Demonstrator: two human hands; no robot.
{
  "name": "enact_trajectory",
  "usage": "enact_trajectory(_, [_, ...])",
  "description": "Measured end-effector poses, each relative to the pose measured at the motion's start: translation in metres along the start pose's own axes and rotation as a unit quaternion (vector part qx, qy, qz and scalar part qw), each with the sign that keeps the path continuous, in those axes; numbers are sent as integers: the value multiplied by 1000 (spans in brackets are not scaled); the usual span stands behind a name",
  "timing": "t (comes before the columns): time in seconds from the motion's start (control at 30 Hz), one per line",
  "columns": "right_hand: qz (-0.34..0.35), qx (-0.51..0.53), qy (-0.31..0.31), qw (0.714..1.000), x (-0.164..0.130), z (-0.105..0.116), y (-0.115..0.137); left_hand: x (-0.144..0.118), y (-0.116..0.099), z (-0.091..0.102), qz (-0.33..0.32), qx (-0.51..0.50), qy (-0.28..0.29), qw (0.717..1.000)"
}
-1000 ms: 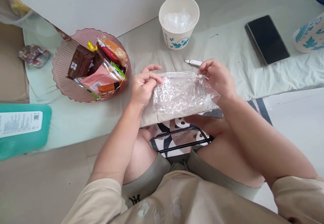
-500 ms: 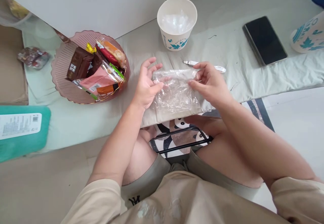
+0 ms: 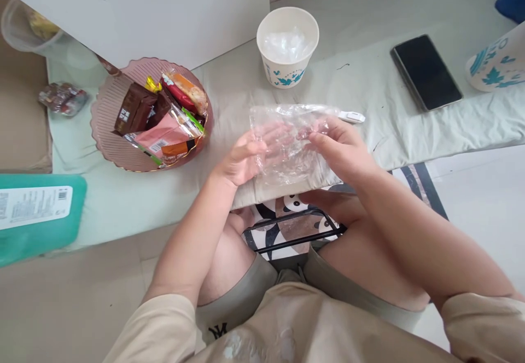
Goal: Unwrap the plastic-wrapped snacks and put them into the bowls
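A crinkled clear plastic bag lies near the front edge of a pale cloth-covered surface. My left hand has its fingers pushed inside the bag's left opening; they show through the film. My right hand grips the bag's right side between thumb and fingers. A small white utility knife lies just behind the bag, partly hidden by it.
A pink ribbed plate of wrapped snacks sits at the left. A white paper cup with clear plastic inside stands behind the bag. A black phone and a tipped second cup lie at right. A teal packet is at far left.
The bag was spread wide between both hands, then folded narrower. My left hand opened and slid its fingers inside the bag; my right hand moved left along its edge.
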State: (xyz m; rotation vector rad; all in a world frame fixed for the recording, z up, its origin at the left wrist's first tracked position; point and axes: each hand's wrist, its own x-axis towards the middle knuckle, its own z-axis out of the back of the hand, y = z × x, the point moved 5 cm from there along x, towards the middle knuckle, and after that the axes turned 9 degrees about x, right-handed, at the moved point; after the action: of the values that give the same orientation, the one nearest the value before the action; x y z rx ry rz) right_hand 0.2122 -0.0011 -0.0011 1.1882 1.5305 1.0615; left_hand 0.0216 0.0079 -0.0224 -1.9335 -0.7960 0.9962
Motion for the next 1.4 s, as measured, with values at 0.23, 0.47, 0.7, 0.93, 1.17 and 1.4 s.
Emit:
enact_trajectory(0.23, [-87,-29,22,996,-5,-1,-2,6,2,3,3,73,-107,992])
enact_trajectory(0.47, [-43,-58,35,997,-4,4,2,2,-8,15,-69,112,-138,982])
enact_trajectory(0.7, [30,-55,12,998,-4,20,6,2,-16,10,-77,68,-84,991])
enact_trajectory(0.93, [96,-240,21,966,-5,13,16,4,-8,25,-118,190,-161,961])
enact_trajectory(1.17, [94,-241,39,965,-3,16,5,5,-13,24,-138,166,-162,963])
enact_trajectory(1.4, [-38,-120,147,981,-10,-7,-4,-1,-9,3,-95,107,-33,989])
